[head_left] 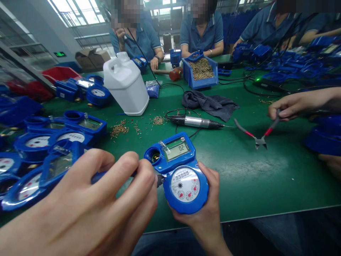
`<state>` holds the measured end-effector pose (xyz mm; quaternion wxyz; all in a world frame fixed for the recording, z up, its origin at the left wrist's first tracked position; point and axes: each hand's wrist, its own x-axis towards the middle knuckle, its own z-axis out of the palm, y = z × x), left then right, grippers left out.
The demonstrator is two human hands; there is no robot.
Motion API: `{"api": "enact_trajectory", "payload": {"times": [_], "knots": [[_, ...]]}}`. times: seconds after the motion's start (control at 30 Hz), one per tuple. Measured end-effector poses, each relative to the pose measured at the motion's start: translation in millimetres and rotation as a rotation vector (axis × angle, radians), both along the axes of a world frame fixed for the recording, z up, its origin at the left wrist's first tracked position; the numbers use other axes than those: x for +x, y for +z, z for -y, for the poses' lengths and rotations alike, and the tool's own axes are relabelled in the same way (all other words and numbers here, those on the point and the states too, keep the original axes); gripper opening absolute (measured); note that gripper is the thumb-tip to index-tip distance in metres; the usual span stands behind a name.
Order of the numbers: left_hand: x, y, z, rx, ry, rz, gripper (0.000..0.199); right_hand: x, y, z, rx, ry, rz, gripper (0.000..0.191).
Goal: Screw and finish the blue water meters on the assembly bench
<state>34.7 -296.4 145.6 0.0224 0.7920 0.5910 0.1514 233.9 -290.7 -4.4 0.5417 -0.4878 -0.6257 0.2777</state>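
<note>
While pinching a dark-tipped tool (160, 180) in the curled left hand (114, 192) in the head view, holds its tip at the left edge of a blue meter (185, 185). Clasps that meter from below and the right with the right hand (205, 213), above the green table (250, 188). Has a silver-bodied driver (194, 121) lying beyond, near a dark cloth (210, 103).

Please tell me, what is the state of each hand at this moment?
Left hand: closed around a dark-tipped object, mostly hidden.
Right hand: holding the blue water meter.
</note>
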Motion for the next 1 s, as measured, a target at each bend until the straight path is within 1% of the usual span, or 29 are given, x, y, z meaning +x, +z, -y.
{"api": "enact_trajectory", "payload": {"times": [0.03, 0.07, 0.17, 0.23, 0.33, 0.4, 0.47, 0.53, 0.6, 0.63, 0.7, 0.77, 0.87, 1.0], "knots": [[-0.6, -0.3, 0.5, -0.004, -0.011, 0.011, 0.024, 0.2, 0.2, -0.2, 0.010, 0.000, -0.002, 0.098], [-1.0, -0.2, 0.9, -0.024, 0.001, 0.022, 0.023, 0.3, 0.4, -0.4, 0.017, 0.002, -0.006, 0.099], [-0.6, 0.5, 2.3, -0.019, 0.041, 0.019, 0.018, 0.5, 0.6, -1.3, 0.015, 0.011, -0.013, 0.101], [-0.1, -0.2, 4.2, 0.021, 0.041, 0.003, 0.018, 0.6, 0.3, -1.7, 0.006, 0.014, -0.015, 0.101], [-3.0, -5.0, 9.1, -0.010, 0.053, -0.001, 0.020, 0.7, -0.2, -1.9, -0.004, 0.013, -0.026, 0.100], [-8.9, -10.3, 13.5, 0.034, 0.020, -0.030, 0.026, 0.9, -0.4, -2.0, -0.005, 0.015, -0.030, 0.100], [-16.9, -17.4, 18.2, 0.053, -0.070, -0.146, 0.036, 1.2, -0.3, -2.1, -0.006, 0.020, -0.032, 0.101], [-24.8, -26.9, 22.8, 0.065, -0.175, -0.342, 0.048, 1.3, -0.3, -2.2, -0.010, 0.016, -0.041, 0.102], [-30.5, -38.6, 26.9, 0.134, -0.197, -0.466, 0.056, 1.0, -0.4, -2.1, -0.016, 0.002, -0.057, 0.101], [-32.1, -44.8, 28.7, 0.194, -0.174, -0.482, 0.058, 0.7, -0.5, -2.1, -0.014, -0.005, -0.061, 0.101], [-32.6, -55.6, 31.1, 0.291, -0.117, -0.467, 0.056, 0.0, -0.8, -1.7, -0.012, -0.012, -0.061, 0.101], [-30.3, -62.1, 31.8, 0.317, -0.080, -0.422, 0.052, -0.7, -0.8, -1.0, -0.018, -0.012, -0.062, 0.101], [-24.7, -62.7, 29.4, 0.325, 0.002, -0.312, 0.050, -1.7, -0.1, 0.4, -0.042, -0.020, -0.075, 0.100], [-19.2, -61.1, 25.9, 0.289, 0.183, -0.121, 0.043, -2.3, -0.1, 0.4, -0.050, -0.056, -0.077, 0.097]]}}
